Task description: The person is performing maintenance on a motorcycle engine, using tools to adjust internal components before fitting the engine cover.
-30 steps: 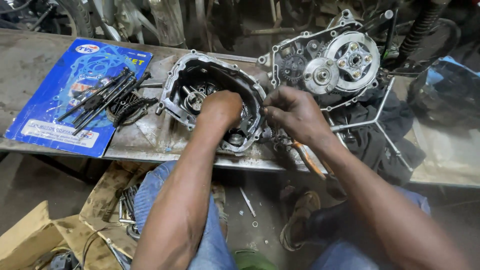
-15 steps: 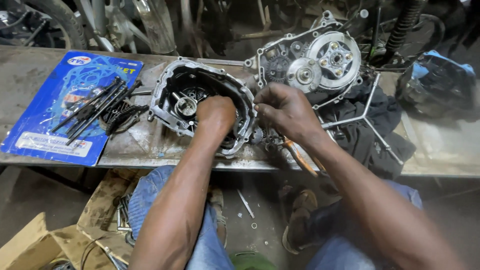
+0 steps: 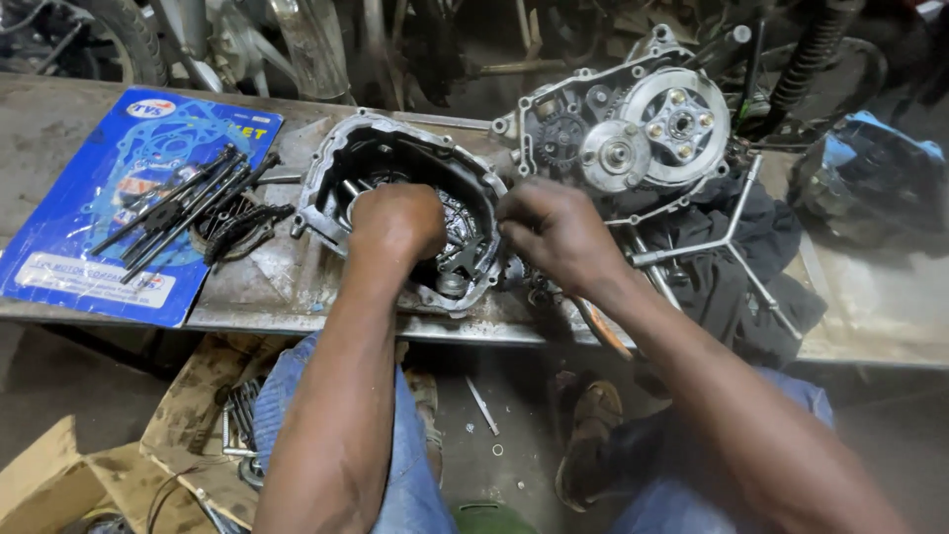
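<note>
One flat rectangular blue package (image 3: 109, 213) lies at the left end of the metal bench (image 3: 870, 307), tilted. Light-blue outline artwork, a white label strip along its lower edge. Dark long bolts (image 3: 183, 208) rest across it.

The single view came from a camera worn on the person's head, tilted steeply down and forward over the metal desk (image 3: 287, 287), close enough that both forearms ran up from the bottom edge to the left hand (image 3: 397, 223) and right hand (image 3: 556, 229) near mid-frame. It faced the far side of the desk, where motorcycle parts stood in shadow, and its lower part took in the person's knees and the floor (image 3: 494, 435); there was no second view to share any of this
</note>
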